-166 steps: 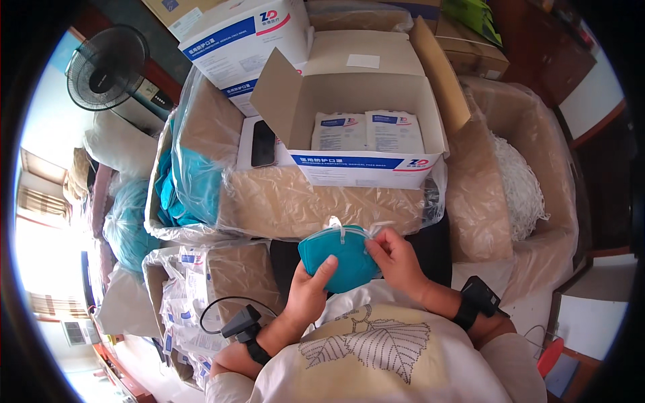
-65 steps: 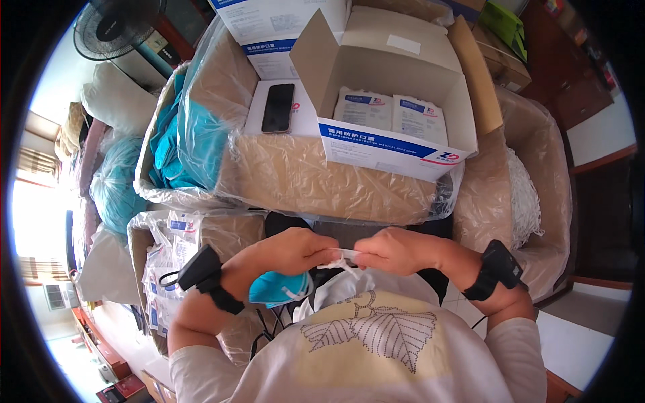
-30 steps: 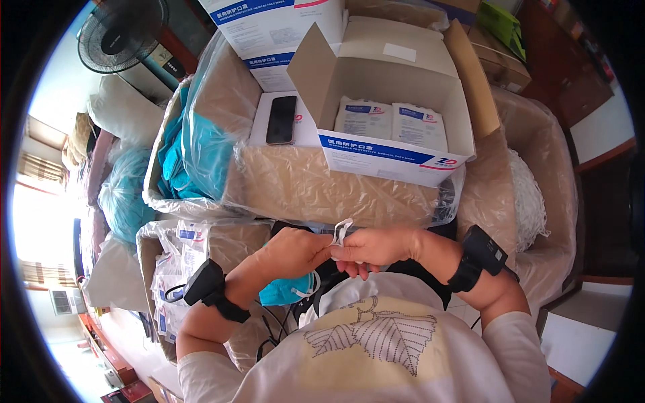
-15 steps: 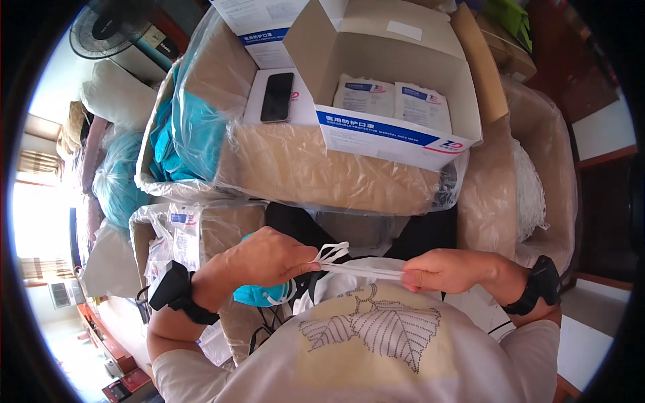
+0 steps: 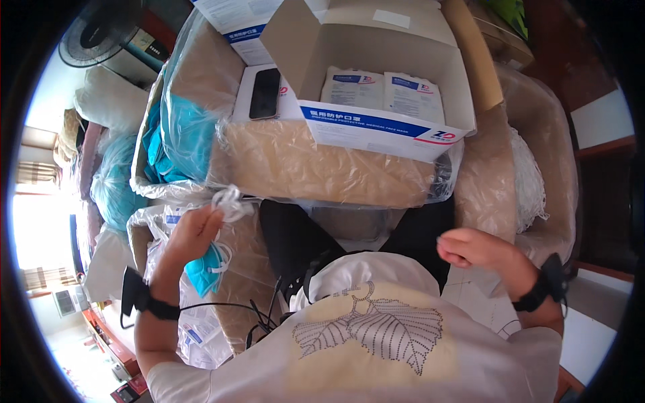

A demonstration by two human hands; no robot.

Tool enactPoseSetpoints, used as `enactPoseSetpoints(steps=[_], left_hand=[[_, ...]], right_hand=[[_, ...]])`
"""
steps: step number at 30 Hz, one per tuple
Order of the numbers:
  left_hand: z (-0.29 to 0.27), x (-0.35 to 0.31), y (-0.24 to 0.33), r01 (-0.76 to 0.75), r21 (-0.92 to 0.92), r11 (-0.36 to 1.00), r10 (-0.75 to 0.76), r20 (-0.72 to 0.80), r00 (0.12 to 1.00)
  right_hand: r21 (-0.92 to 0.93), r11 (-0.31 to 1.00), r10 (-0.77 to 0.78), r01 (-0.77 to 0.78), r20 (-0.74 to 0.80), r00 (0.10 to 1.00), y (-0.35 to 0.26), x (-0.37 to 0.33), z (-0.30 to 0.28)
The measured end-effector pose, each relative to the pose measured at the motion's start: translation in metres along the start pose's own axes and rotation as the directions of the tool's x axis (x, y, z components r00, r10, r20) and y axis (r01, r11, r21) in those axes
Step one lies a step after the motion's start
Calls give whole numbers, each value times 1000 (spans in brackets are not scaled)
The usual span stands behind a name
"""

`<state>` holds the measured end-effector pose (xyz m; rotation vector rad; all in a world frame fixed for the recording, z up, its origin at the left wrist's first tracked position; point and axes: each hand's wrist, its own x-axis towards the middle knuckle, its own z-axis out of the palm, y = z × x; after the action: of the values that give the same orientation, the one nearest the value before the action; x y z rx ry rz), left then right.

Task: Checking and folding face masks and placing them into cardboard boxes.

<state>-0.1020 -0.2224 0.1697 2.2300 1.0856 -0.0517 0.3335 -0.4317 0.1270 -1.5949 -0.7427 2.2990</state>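
My left hand [image 5: 195, 232] is closed around a looped bunch of white elastic cords [image 5: 232, 203], which sticks out past the fingertips and is slightly blurred. Just below that hand is a teal face mask [image 5: 203, 274] with white straps; the hand partly covers where they meet, so I cannot tell whether it is held too. Over my right thigh, my right hand [image 5: 472, 247] is raised with its fingers curled in, and nothing shows in it. The two hands are far apart.
Ahead stands an open white-and-blue carton [image 5: 383, 134] with mask packets [image 5: 413, 94] inside. A phone [image 5: 265, 94] lies left of it. Plastic-lined boxes hold teal masks [image 5: 178, 141], packets [image 5: 201, 329] and white cords [image 5: 529, 188]. A black cable [image 5: 228, 305] runs from my left wrist.
The white cords were stretched between both hands. My right hand has let go and moved right; my left hand has carried the cords left and away from my body.
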Motion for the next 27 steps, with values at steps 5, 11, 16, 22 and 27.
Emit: enactPoseSetpoints(steps=[5, 11, 16, 22, 27], left_hand=[[27, 23, 21, 23, -501, 865, -71, -78, 994], [64, 52, 41, -107, -834, 541, 9, -121, 993], [65, 62, 44, -149, -722, 676, -13, -214, 977], [74, 76, 55, -119, -741, 661, -60, -210, 976], [76, 78, 66, -9, -614, 789, -175, -238, 955]], right_hand=[[347, 927, -121, 139, -72, 990, 39, 139, 11], [-37, 993, -114, 108, -273, 955, 9, 198, 42], [-436, 601, -787, 670, -181, 589, -51, 140, 78], [-731, -8, -977, 682, 150, 149, -106, 90, 126], [-529, 467, -804, 708, 78, 589, -99, 103, 131]])
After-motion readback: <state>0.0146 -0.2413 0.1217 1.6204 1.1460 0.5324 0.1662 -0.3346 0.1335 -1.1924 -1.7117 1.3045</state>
